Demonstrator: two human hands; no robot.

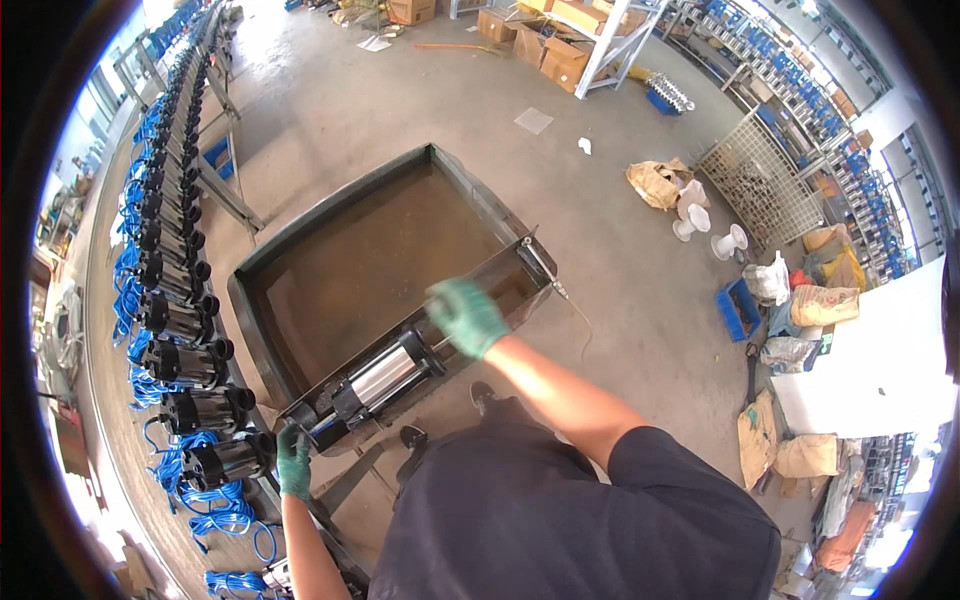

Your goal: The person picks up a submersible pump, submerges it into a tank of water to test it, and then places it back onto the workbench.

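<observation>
A submersible pump (385, 378) with a shiny metal barrel and black ends lies slantwise along the near side of a dark tank (262, 268). My left hand (293, 462), in a green glove, has its fingers closed about the pump's black left end. Over the near edge of the tank, just past the pump's right end, is my right hand (465, 316), also in a green glove. Motion smears its fingers, so their grip does not show. A thin rod shows under that wrist, beside the pump.
Brownish water fills the tank. A metal fitting with a thin hose (541, 266) rests at its right corner. On the left, a long bench (120, 400) carries a row of black-and-silver pumps (205, 410) with blue cables (222, 512). White spools (690, 222) and a blue crate (738, 310) stand on the right.
</observation>
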